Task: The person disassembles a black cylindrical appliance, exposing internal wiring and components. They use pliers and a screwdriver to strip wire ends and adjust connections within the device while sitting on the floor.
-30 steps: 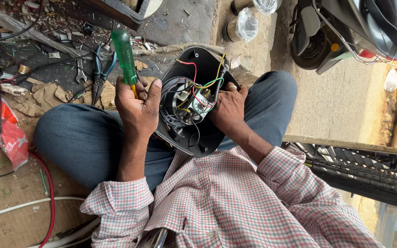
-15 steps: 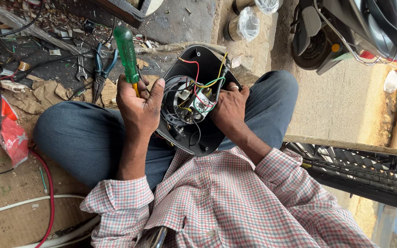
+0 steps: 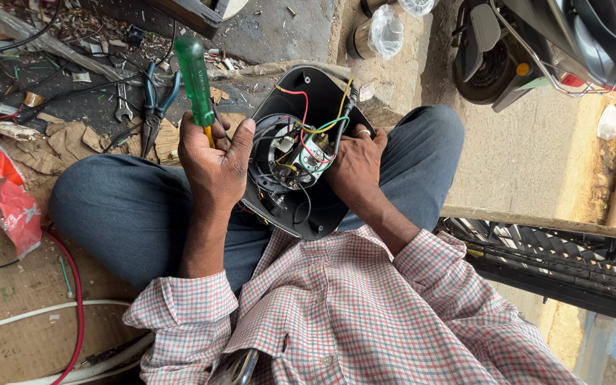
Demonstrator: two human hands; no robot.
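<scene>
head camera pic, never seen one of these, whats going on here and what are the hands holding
The view comes from a camera worn on a person's head, looking down at their own lap as they sit cross-legged. The left hand grips a green-handled screwdriver, handle pointing up. The right hand rests on the rim of a black plastic housing that lies open across their legs, showing red, yellow, green and black wires inside. On the ground beyond lie blue-handled pliers, a small wrench, cardboard scraps and loose cables.
</scene>
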